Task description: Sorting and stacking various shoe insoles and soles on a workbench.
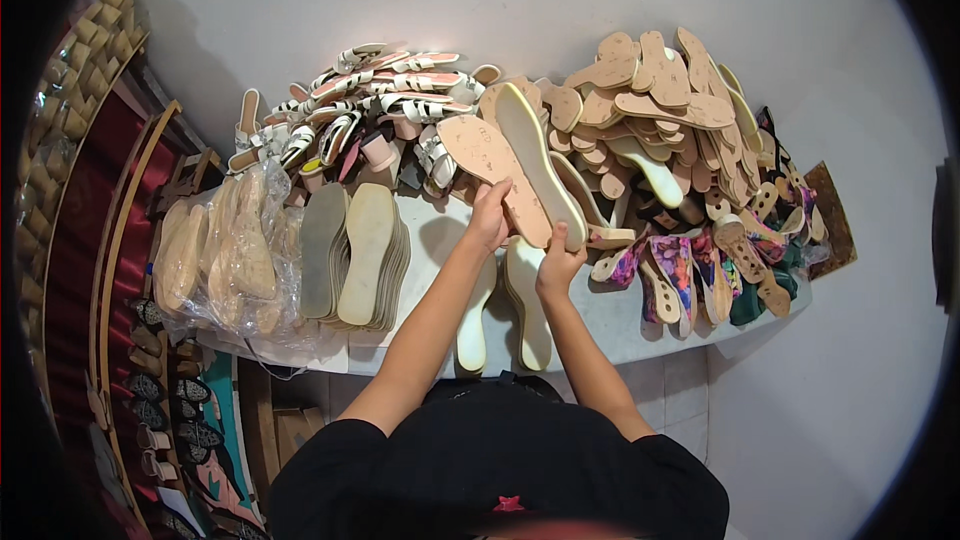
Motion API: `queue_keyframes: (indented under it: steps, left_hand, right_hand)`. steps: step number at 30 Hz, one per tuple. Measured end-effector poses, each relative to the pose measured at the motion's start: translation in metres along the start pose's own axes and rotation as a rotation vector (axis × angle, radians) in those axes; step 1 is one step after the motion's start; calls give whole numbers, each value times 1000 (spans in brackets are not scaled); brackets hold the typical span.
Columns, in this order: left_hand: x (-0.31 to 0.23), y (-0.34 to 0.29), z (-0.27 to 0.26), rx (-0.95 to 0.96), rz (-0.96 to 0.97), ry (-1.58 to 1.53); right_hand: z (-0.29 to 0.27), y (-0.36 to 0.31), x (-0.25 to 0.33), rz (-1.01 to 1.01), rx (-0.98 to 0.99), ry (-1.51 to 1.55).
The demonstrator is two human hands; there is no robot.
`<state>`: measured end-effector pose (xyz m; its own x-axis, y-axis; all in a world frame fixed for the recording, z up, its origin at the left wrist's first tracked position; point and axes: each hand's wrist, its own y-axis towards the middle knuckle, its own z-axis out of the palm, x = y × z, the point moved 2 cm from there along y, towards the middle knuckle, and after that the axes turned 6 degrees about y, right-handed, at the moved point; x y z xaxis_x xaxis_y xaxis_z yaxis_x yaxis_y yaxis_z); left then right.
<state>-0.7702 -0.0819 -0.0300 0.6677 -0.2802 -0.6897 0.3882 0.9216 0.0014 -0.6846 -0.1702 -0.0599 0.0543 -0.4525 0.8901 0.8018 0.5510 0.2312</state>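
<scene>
Both my arms reach over the table. My left hand (490, 217) is closed on a tan shoe insole (484, 153) with small marks on its face, gripping it by its edge. A pale sole with a cream rim (528, 145) is held upright-slanted beside it by my right hand (562, 262), whose fingers close round its lower end. The two pieces lie side by side, partly overlapping. Below my hands, more pale soles (528, 305) and another pale sole (475, 325) rest at the table's near edge.
White strappy sandals (390, 82) are heaped at the back left, tan insoles (675, 110) at the back right. Left stand a stack of flat soles (368, 255) and plastic-wrapped soles (235, 240). Floral wedge pieces (672, 275) lie right. Shoe shelves (150, 390) flank the left.
</scene>
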Motion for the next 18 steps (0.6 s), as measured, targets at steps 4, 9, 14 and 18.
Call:
queue_keyframes:
  steps: [4, 9, 14, 18]
  left_hand:
    - [2, -18, -14, 101, -53, 125]
    - [-1, -42, -17, -109, 17, 218]
    - [7, -56, -22, -118, -36, 197]
    - [-14, -72, 13, -109, 169, 411]
  right_hand:
    - [-17, 5, 9, 473, -43, 525]
    - [-35, 7, 21, 487, 12, 606]
    - [-24, -16, 43, 357, 271, 449]
    - [-25, -28, 38, 486, 262, 572]
